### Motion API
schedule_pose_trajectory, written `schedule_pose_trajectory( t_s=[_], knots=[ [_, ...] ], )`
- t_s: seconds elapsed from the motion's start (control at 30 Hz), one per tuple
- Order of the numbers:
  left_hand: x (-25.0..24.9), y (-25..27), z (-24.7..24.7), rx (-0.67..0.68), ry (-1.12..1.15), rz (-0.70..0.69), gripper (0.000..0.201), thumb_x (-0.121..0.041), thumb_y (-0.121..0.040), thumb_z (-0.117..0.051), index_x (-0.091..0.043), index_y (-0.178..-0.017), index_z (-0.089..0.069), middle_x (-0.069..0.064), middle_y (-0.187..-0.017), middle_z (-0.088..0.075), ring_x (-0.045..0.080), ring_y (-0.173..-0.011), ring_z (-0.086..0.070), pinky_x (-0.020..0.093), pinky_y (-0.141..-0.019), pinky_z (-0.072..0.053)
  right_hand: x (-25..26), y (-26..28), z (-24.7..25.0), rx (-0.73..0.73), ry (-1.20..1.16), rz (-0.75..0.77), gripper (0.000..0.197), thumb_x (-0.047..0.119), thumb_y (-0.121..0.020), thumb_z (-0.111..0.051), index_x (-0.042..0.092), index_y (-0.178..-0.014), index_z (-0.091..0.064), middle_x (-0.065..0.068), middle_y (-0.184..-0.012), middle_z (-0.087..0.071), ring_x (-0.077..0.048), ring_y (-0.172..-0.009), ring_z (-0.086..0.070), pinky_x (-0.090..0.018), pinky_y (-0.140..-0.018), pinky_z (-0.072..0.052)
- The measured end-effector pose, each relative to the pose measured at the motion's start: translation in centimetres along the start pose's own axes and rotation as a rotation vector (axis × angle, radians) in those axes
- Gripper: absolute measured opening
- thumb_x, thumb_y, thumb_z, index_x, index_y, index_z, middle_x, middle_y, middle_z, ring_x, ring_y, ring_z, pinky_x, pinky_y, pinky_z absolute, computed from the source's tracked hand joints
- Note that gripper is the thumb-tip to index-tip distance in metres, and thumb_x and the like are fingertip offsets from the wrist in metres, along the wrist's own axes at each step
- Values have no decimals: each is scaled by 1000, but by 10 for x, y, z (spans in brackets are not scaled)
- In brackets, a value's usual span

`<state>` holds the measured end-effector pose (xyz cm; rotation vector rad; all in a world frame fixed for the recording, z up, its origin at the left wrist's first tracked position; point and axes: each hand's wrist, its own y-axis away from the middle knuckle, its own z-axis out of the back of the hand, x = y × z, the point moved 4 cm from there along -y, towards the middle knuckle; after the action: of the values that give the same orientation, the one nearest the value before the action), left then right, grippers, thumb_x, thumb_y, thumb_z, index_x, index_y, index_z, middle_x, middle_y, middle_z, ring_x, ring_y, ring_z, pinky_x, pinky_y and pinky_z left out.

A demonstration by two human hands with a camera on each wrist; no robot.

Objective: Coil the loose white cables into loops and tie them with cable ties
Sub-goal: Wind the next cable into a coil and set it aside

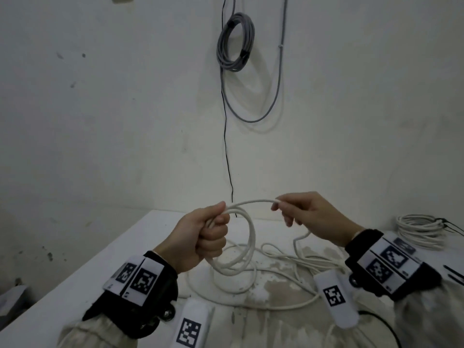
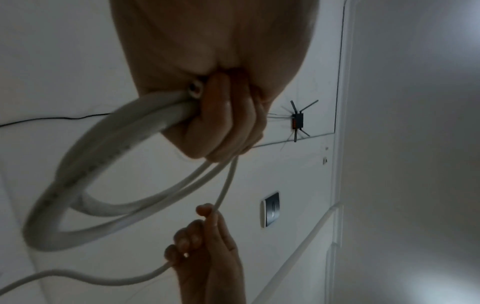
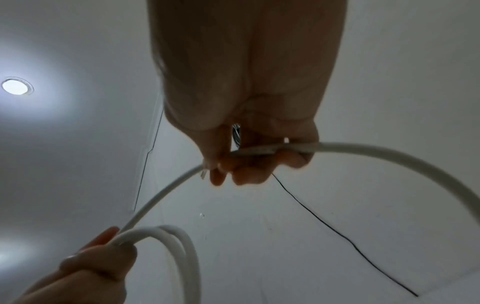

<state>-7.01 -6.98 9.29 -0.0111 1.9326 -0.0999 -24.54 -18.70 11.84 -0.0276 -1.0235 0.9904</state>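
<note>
My left hand [image 1: 212,237] grips a small coil of white cable [image 1: 247,243] of a few loops above the white table [image 1: 120,257]. From its fist the cable arcs right to my right hand [image 1: 288,212], which pinches the strand between thumb and fingers. Past the right hand the cable drops to the table and trails in loose bends [image 1: 296,262]. In the left wrist view the fist [image 2: 228,123] closes round the loops [image 2: 78,181] and the cut cable end shows beside the fingers. In the right wrist view the fingers [image 3: 249,164] curl over the strand [image 3: 363,152].
A finished white coil [image 1: 419,229] with a black tie lies at the table's back right. Black cable ties [image 1: 454,272] lie at the right edge. A grey cable coil [image 1: 236,42] and a thin black wire [image 1: 227,151] hang on the wall behind.
</note>
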Motion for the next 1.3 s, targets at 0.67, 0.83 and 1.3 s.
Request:
schedule_pose_trajectory(
  t_s=[0.67,0.83,1.3],
  knots=[
    [18,-6,-26,151,3,128,30,-30,-79,-51,-20,-51,-46,-11,-41,-14,8,-37,-6,11,-30,-18,26,11,-56,-33,196,445,40,37,-94,-34,8,-93,-61,7,-70,-54,-1,-62,-47,-10,-61,-36],
    [20,-6,-26,84,-10,74,45,-50,-90,-44,-15,-62,-48,-11,-42,-22,2,-32,-20,15,-34,-27,28,9,-49,-246,149,410,34,23,-93,-47,11,-62,-52,14,-44,-37,-6,-41,-38,-9,-47,-27],
    [21,-7,-29,223,297,69,29,-34,-71,-74,-12,-67,-55,-9,-47,-15,6,-34,-11,16,-30,-16,19,3,-43,-154,-85,241,45,42,-94,-48,8,-69,-61,-5,-50,-37,-13,-46,-36,-25,-46,-37]
  ],
)
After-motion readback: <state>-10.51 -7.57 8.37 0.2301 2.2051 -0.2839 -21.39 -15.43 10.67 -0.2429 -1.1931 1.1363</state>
